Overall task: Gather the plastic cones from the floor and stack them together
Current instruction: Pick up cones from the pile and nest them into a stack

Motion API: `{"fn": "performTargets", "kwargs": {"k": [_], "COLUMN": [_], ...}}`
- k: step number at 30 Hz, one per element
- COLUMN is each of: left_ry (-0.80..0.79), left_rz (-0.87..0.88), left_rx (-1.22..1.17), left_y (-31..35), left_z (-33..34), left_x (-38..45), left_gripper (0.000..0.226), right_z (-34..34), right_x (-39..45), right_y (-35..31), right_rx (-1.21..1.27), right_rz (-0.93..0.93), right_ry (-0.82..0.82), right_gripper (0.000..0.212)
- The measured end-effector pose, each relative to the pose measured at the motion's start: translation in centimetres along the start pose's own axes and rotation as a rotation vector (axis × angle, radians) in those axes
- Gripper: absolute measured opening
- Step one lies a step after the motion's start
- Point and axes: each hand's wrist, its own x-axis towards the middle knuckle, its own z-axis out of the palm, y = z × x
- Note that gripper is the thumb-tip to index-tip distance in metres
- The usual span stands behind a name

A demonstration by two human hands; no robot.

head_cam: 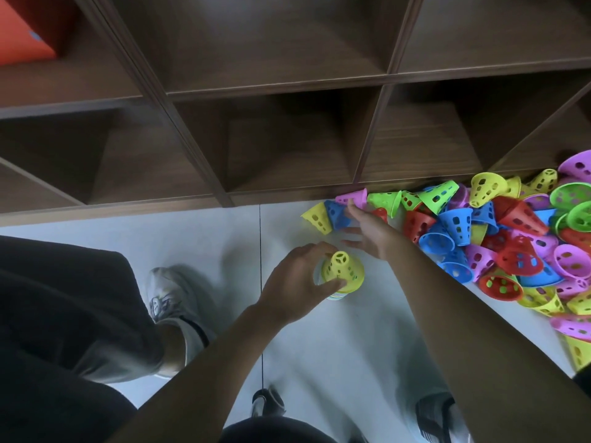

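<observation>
A stack of cones with a yellow perforated cone [343, 271] on top stands on the pale floor, and my left hand [297, 281] grips it from the left side. My right hand [371, 231] reaches with spread, straight fingers toward a pink cone [353, 197] and a blue cone [335, 214] at the left end of a pile of cones [499, 238]. The pile of yellow, green, red, blue and pink cones lies against the shelf base on the right. The right hand's fingertips touch or almost touch the pink and blue cones.
A dark wooden cubby shelf [287, 129] runs across the back, with an orange box [22, 33] in its top-left compartment. My knees in dark trousers and grey shoes [172, 302] are at the left and bottom. Bare floor [287, 340] lies between my feet.
</observation>
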Motion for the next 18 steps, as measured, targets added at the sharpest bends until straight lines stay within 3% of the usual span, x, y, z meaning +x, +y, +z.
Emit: {"fn": "performTargets", "kwargs": {"k": [7, 18], "left_ry": [-0.049, 0.047], "left_rz": [-0.021, -0.124], "left_rx": [0.043, 0.073], "left_y": [-1.3, -1.8], "left_z": [-0.6, -2.1], "left_x": [-0.9, 0.2], "left_gripper": [0.043, 0.026], "right_z": [0.1, -0.4], "right_x": [0.0, -0.4], "right_y": [0.4, -0.2], "right_rx": [0.059, 0.022], "right_rz": [-0.004, -0.067], "right_ry": [-0.02, -0.002], "right_gripper": [0.062, 0.053]}}
